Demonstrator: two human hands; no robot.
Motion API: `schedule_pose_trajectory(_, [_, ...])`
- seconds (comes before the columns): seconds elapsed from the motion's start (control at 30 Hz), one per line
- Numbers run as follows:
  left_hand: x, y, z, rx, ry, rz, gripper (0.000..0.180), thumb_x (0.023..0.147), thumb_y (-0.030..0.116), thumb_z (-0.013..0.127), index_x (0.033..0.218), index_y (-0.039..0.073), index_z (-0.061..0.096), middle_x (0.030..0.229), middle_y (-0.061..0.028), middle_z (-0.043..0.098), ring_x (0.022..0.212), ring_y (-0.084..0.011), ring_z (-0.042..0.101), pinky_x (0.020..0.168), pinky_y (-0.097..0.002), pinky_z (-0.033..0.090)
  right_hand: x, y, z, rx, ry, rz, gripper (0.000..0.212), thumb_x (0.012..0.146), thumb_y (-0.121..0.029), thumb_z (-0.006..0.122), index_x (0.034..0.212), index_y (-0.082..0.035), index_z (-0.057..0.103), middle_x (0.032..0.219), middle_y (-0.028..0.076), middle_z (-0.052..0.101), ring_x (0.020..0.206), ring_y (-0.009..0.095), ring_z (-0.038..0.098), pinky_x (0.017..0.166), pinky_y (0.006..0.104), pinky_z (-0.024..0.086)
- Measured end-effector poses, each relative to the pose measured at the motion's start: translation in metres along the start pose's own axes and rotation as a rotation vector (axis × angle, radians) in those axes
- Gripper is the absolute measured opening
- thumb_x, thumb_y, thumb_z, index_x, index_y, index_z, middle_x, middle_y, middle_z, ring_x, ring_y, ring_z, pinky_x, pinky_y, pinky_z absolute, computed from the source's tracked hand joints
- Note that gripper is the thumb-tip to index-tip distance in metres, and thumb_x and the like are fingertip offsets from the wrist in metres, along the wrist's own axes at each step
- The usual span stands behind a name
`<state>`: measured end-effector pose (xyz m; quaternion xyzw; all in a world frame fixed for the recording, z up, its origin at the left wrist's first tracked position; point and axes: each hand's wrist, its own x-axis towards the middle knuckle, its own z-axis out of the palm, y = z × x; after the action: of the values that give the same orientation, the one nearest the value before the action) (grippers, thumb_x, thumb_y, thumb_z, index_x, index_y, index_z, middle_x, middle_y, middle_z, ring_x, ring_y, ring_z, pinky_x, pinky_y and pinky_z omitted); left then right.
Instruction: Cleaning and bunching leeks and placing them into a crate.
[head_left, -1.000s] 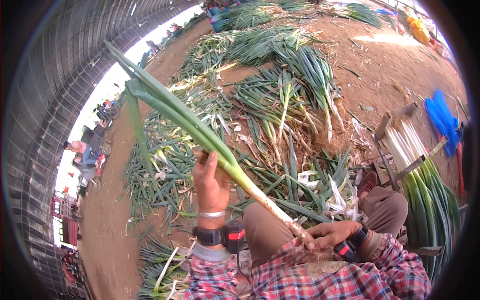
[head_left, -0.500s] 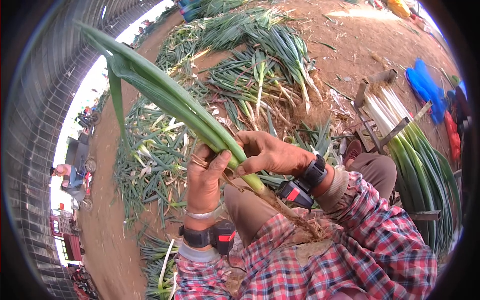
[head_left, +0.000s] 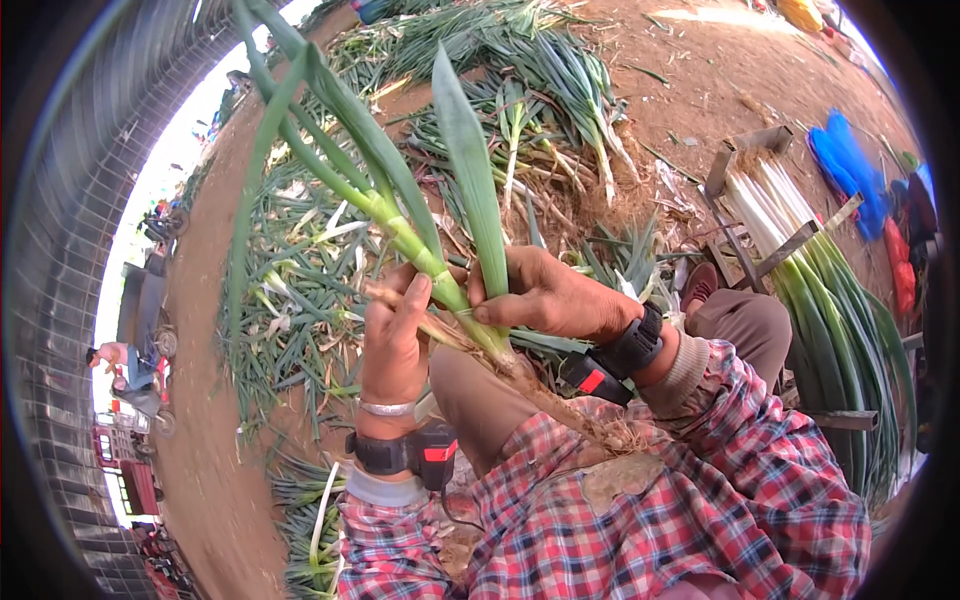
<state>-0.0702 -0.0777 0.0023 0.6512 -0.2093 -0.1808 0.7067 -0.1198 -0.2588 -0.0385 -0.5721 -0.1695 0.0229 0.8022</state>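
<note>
Far left: a ribbed wall (head_left: 65, 300) curves beside a lane of packed earth (head_left: 200, 330), with a distant person (head_left: 125, 360) at its edge. Left of centre: loose green leaf litter (head_left: 300, 290) spreads over the floor, and a smaller heap of stalks (head_left: 305, 520) lies nearer the wearer.

Centre: the left hand (head_left: 388, 350) grasps the long green onion (head_left: 412, 240) at mid-stalk, thumb in front; the onion slants above the lap, its leaves up and leftward, its roots (head_left: 612, 436) down toward the plaid sleeve (head_left: 740, 460). A dry brown sheath (head_left: 452, 336) crosses the stalk by this grip. The right hand (head_left: 550, 295), just beside, pinches one broad leaf (head_left: 468, 165) between thumb and fingers. The step appears to be the parting of an outer leaf from the stem; it calls for a steady left hold and an outward, downward pull from the right. Whether the leaf's base remains joined is uncertain, the fingers covering it. Beyond, a pile of rooted onions (head_left: 510, 130) lies on the earth.

Right: the bent right knee (head_left: 750, 330) stands between the hands and a metal rack (head_left: 790, 250) holding white-shanked onions (head_left: 835, 330). Far right: blue netting (head_left: 848, 165) and a red bag (head_left: 900, 270).
</note>
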Motion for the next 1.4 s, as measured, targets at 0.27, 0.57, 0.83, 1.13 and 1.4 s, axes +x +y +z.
schedule_pose_trajectory(0.27, [0.004, -0.023, -0.064, -0.227, 0.213, -0.078, 0.025, 0.092, 0.021, 0.062, 0.109, 0.002, 0.059, 0.091, -0.005, 0.066, 0.068, -0.0073, 0.059, 0.053, -0.0197, 0.047, -0.097, 0.015, -0.031, -0.084, -0.215, 0.316, 0.015, 0.078, -0.013, 0.068, 0.081, -0.005, 0.055, 0.074, -0.002, 0.052, 0.068, 0.009, 0.047, 0.06, 0.0263, 0.038])
schedule_pose_trajectory(0.57, [-0.009, 0.012, -0.075, -0.002, 0.448, 0.045, 0.021, 0.088, 0.017, 0.068, 0.101, 0.002, 0.061, 0.081, -0.0008, 0.06, 0.059, -0.0023, 0.049, 0.051, -0.0177, 0.045, -0.104, 0.041, -0.055, -1.099, -0.011, 0.15, 0.042, 0.078, -0.023, 0.073, 0.111, -0.002, 0.058, 0.097, 0.016, 0.058, 0.09, 0.031, 0.059, 0.075, 0.0368, 0.047])
schedule_pose_trajectory(0.83, [-0.031, 0.042, -0.035, 0.26, 0.359, 0.142, 0.031, 0.082, 0.027, 0.072, 0.095, 0.001, 0.06, 0.081, -0.0019, 0.06, 0.067, -0.0066, 0.054, 0.055, -0.0237, 0.044, 0.037, 0.004, 0.068, -0.182, -0.024, -0.121, 0.029, 0.085, -0.015, 0.07, 0.106, 0.002, 0.058, 0.09, 0.008, 0.061, 0.082, 0.015, 0.059, 0.07, 0.0306, 0.05])
schedule_pose_trajectory(1.13, [-0.003, -0.002, -0.014, 0.249, 0.411, 0.223, 0.036, 0.078, 0.027, 0.078, 0.09, -0.002, 0.061, 0.074, -0.0025, 0.062, 0.064, -0.0063, 0.056, 0.055, -0.0225, 0.046, 0.006, 0.011, 0.047, -0.491, 0.134, -0.203, 0.014, 0.082, 0.001, 0.066, 0.085, 0.0, 0.052, 0.086, 0.007, 0.056, 0.07, 0.014, 0.056, 0.062, 0.0266, 0.045])
schedule_pose_trajectory(1.4, [0.026, 0.015, -0.001, -0.072, 0.458, 0.334, 0.033, 0.091, 0.036, 0.062, 0.096, 0.004, 0.054, 0.083, -0.0036, 0.061, 0.066, -0.0094, 0.059, 0.056, -0.0244, 0.049, -0.008, -0.006, 0.067, -0.563, 0.171, -0.442, 0.009, 0.088, 0.0, 0.059, 0.092, 0.0, 0.051, 0.095, 0.013, 0.059, 0.087, 0.021, 0.061, 0.076, 0.032, 0.048])
